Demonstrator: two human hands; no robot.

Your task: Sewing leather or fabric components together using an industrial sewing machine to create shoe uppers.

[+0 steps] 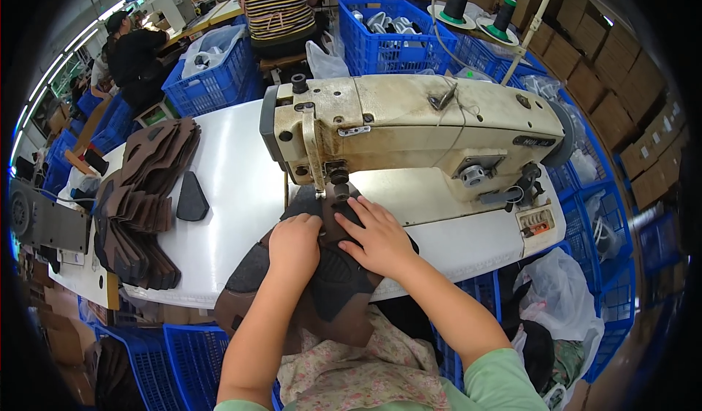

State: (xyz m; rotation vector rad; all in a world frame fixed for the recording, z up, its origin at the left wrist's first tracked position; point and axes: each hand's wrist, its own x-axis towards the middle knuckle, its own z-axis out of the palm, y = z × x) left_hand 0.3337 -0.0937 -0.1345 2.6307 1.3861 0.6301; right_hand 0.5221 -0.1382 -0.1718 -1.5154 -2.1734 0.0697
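A brown and black piece (329, 283), cut like shoe-upper material, lies under the needle area of a cream sewing machine (409, 111) and hangs over the table's front edge toward my lap. My left hand (295, 246) is on its left part, fingers bent and pressed together at the material. To the right, my right hand (378, 237) lies flat on the piece with fingers spread, fingertips close to the presser foot (322, 191). Farther left, several similar brown and black pieces (142, 199) are stacked in overlapping rows. A small black piece (192, 197) lies beside them.
Blue crates (398, 45) stand behind the machine, along the right and below the table. Two black thread cones (458, 1) rise at the back. A plastic bag (559, 294) bulges at the right. Another person (278, 9) sits beyond; cardboard boxes (614, 53) line the right.
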